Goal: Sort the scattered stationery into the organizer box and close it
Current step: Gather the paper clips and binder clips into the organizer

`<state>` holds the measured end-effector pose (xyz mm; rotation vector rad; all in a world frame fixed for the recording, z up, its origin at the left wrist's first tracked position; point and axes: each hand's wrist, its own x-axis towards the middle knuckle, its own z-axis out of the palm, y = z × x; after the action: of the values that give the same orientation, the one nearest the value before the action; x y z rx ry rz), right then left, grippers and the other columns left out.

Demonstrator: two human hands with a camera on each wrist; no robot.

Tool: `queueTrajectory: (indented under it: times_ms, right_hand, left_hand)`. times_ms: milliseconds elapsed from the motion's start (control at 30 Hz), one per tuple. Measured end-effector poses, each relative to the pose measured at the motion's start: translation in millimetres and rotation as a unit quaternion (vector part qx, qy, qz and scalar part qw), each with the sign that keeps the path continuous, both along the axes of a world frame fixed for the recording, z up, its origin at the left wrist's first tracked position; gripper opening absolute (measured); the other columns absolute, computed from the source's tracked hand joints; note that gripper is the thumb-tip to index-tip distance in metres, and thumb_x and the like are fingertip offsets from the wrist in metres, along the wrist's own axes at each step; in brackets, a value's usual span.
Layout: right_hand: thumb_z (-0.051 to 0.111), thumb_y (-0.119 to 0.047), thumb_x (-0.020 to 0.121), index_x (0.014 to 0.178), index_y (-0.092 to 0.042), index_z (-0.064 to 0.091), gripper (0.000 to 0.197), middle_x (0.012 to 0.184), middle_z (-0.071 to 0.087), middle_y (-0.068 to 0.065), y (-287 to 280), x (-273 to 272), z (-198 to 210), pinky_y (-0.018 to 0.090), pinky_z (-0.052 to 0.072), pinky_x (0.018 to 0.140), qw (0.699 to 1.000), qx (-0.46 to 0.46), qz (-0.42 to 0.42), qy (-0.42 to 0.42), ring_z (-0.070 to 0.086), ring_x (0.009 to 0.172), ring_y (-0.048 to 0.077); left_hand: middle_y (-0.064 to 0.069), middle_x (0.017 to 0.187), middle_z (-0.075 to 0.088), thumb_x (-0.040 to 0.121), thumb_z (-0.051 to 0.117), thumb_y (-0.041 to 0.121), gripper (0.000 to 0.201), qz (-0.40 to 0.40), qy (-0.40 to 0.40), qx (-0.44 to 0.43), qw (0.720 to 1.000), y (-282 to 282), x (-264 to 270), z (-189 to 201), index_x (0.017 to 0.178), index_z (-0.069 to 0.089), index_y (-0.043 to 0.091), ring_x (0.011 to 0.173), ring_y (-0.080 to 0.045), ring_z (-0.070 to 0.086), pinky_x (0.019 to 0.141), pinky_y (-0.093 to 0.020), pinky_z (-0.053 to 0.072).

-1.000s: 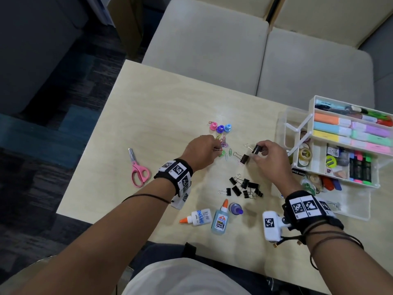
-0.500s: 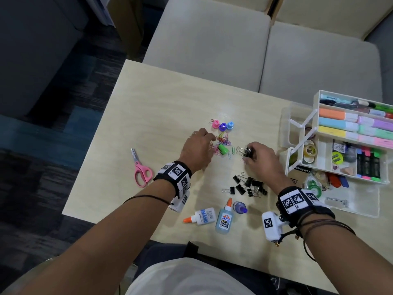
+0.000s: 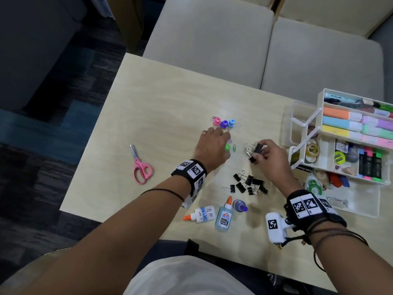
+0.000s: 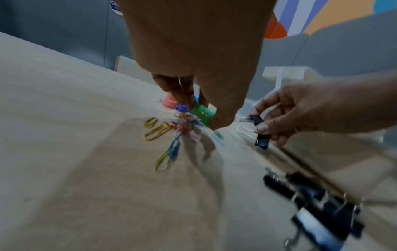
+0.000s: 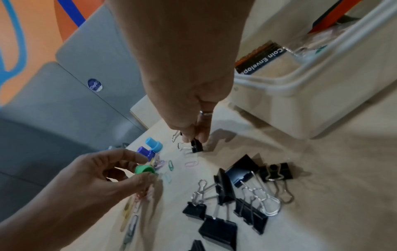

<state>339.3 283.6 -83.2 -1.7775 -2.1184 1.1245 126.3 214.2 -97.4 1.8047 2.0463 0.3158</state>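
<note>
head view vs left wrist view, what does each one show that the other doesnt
Only the head view shows the pink scissors, three glue bottles and the open organizer box.

Only the left wrist view shows the left hand pinching the green cap over the coloured paper clips.

Both show the right hand gripping black binder clips, and the loose clip pile.

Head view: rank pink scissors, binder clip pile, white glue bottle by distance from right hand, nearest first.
From the right hand:
1. binder clip pile, just below-left of it.
2. white glue bottle, near the front edge.
3. pink scissors, far left.
</note>
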Motion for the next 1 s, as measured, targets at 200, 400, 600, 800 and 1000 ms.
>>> queueTrajectory:
  times_ms: [200,400,600,800,1000]
  right_hand:
    - [0.073,-0.005,0.095,0.115,-0.016,0.064,0.024,0.081,0.067,0.003,-10,16,5,0.027,0.046,0.055,0.995,-0.005,0.016,-0.096,0.064,0.070,0.014]
    - [0.064,0.000,0.095,0.101,-0.011,0.058,0.015,0.089,0.066,0.010,-14,15,-8,0.030,0.047,0.055,0.983,-0.038,0.062,-0.169,0.063,0.072,0.019]
    - [0.062,-0.001,0.090,0.106,-0.013,0.058,0.021,0.100,0.064,0.010,-19,4,-5,0.038,0.055,0.070,0.949,-0.048,0.133,-0.282,0.064,0.088,0.032]
    - [0.065,-0.012,0.093,0.109,-0.013,0.065,0.016,0.107,0.063,0.007,-16,-17,8,0.037,0.054,0.077,0.943,-0.019,0.149,-0.296,0.065,0.097,0.033]
    - [0.060,-0.011,0.092,0.086,-0.012,0.072,0.013,0.086,0.072,0.007,-10,-36,1,0.032,0.049,0.065,0.957,0.012,0.130,-0.261,0.066,0.079,0.032]
  left_hand:
    - [0.001,0.100,0.052,0.077,0.087,0.034,0.037,0.019,-0.184,-0.026,0.982,-36,-28,9,0.104,0.070,0.015,0.076,-0.014,0.055,0.070,-0.028,0.047]
    - [0.001,0.091,0.061,0.070,0.092,0.029,0.027,-0.022,-0.133,-0.151,0.979,-96,-50,5,0.090,0.078,0.020,0.078,-0.018,0.060,0.068,-0.036,0.054]
    - [-0.002,0.101,0.060,0.086,0.076,0.018,0.019,-0.056,-0.060,-0.170,0.982,-129,-35,5,0.105,0.077,0.018,0.084,-0.026,0.064,0.067,-0.038,0.056]
    - [-0.007,0.106,0.061,0.087,0.069,0.008,0.019,-0.092,-0.016,-0.187,0.978,-140,-15,6,0.105,0.073,0.014,0.083,-0.032,0.066,0.062,-0.036,0.050]
    - [-0.005,0.104,0.061,0.085,0.070,0.013,0.019,-0.081,-0.019,-0.191,0.978,-146,-16,8,0.104,0.071,0.015,0.085,-0.030,0.066,0.061,-0.030,0.042]
